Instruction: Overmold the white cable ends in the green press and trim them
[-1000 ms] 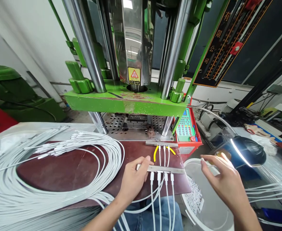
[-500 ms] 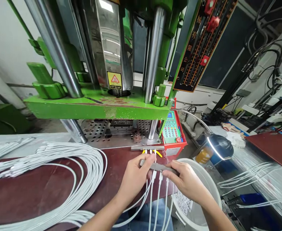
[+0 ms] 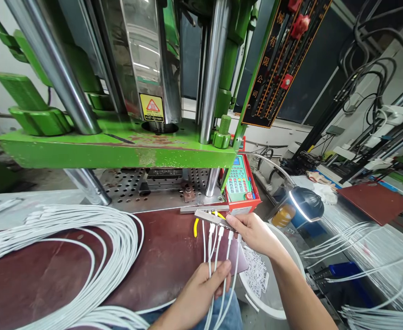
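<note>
My right hand (image 3: 253, 231) grips the right end of a flat metal bar (image 3: 209, 217), lifted above the dark red work surface (image 3: 84, 270). Several white cables with moulded plugs (image 3: 218, 247) hang from the bar. Lower down, my left hand (image 3: 204, 286) is closed around those cables. A second metal bar (image 3: 191, 209) lies flat just behind, with yellow-handled cutters (image 3: 197, 225) beside it.
A green vertical moulding press (image 3: 119, 146) with steel columns stands behind the work surface. A big coil of white cables (image 3: 67, 247) lies at left. A white bucket (image 3: 273, 284) with plastic scraps, a control panel (image 3: 238, 183) and a gooseneck lamp (image 3: 304, 204) are at right.
My right hand took hold of the bar and lifted it off the surface. My left hand let go of the bar's left end and slid down to grip the hanging cables.
</note>
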`<state>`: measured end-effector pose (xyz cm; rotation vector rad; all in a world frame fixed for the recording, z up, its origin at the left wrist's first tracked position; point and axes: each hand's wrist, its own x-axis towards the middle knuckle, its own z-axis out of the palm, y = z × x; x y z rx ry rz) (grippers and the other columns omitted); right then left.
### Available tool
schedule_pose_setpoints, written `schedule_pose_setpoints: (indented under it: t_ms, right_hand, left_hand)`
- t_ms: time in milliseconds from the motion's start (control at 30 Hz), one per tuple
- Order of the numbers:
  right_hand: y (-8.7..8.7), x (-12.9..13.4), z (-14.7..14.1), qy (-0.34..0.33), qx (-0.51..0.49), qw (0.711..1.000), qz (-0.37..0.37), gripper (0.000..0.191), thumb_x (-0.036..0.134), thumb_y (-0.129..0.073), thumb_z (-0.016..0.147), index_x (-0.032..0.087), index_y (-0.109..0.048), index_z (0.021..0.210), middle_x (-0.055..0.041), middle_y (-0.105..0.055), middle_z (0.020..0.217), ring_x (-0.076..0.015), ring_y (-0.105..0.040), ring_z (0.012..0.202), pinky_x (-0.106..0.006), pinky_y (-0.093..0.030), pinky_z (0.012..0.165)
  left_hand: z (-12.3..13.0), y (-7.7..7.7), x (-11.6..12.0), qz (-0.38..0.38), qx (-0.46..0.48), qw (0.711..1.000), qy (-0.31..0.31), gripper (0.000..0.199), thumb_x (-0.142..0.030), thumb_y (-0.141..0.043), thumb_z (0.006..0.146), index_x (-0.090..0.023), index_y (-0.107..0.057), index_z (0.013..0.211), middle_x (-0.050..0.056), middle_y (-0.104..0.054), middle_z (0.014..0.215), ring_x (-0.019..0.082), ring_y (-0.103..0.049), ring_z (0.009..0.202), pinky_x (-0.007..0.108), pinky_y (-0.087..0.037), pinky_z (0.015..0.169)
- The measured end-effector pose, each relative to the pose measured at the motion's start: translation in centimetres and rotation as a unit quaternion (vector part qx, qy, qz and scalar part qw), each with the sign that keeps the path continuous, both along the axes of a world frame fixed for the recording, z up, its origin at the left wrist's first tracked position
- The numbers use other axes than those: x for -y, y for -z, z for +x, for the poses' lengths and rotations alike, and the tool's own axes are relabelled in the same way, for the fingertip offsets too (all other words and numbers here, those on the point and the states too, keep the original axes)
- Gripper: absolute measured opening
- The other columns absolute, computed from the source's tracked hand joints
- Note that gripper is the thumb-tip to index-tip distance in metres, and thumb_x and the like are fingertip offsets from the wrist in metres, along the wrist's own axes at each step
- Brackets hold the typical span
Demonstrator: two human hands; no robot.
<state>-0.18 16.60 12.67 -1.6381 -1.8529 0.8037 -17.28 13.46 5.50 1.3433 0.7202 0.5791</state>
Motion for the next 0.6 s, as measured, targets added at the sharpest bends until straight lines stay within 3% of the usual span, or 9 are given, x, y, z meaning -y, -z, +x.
schedule_pose_setpoints:
  t_ms: [100,233,400,500,600]
  right_hand:
    - [-0.2,0.3,-0.1,-0.005,0.005,1.000,-0.009,0.043,0.055,-0.054,0.086,0.016,-0.066,0.072,0.0044,-0.046,0.059,-0.0103,-0.039,0.057,-0.021,-0.028,0.052]
    - [-0.2,0.5,0.1,-0.002,0.010,1.000,-0.006,0.037,0.053,-0.058,0.084,0.018,-0.072,0.080,0.0035,-0.057,0.065,-0.0129,-0.048,0.062,-0.022,-0.034,0.056]
    - [0.0,-0.8,1.6,0.095,0.030,0.994,0.042,0.047,0.059,-0.051,0.084,0.017,-0.071,0.081,0.0021,-0.056,0.063,-0.0153,-0.049,0.060,-0.023,-0.034,0.055]
    - [0.0,-1.2,2.4,0.091,0.026,0.995,0.032,0.048,0.061,-0.050,0.084,0.018,-0.070,0.081,0.0023,-0.054,0.062,-0.0155,-0.047,0.061,-0.023,-0.035,0.057]
    - [0.0,-0.7,2.4,0.059,0.032,0.998,0.012,0.050,0.062,-0.049,0.084,0.017,-0.068,0.075,0.0018,-0.051,0.059,-0.0154,-0.045,0.058,-0.024,-0.034,0.055]
  left_hand:
    - [0.0,-0.3,0.4,-0.015,0.000,1.000,0.004,0.055,-0.063,-0.031,0.087,-0.019,-0.046,0.058,-0.004,-0.034,0.054,0.012,-0.030,0.054,0.026,-0.024,0.054]
    - [0.4,-0.6,1.8,0.009,-0.027,0.999,-0.034,0.059,-0.069,-0.025,0.084,-0.021,-0.037,0.053,-0.003,-0.032,0.053,0.013,-0.031,0.054,0.027,-0.026,0.056]
    - [-0.6,-1.0,3.0,0.142,-0.027,0.985,-0.090,0.055,-0.062,-0.026,0.087,-0.021,-0.041,0.055,0.000,-0.042,0.057,0.015,-0.043,0.057,0.029,-0.033,0.063]
    - [-3.0,-2.7,1.8,0.133,0.019,0.967,-0.214,0.049,-0.054,-0.030,0.090,-0.021,-0.044,0.059,0.001,-0.044,0.061,0.015,-0.044,0.059,0.027,-0.036,0.060]
    - [-7.2,-4.7,-1.6,0.150,0.034,0.896,-0.416,0.046,-0.053,-0.034,0.089,-0.020,-0.043,0.058,0.000,-0.045,0.056,0.013,-0.043,0.054,0.026,-0.038,0.056]
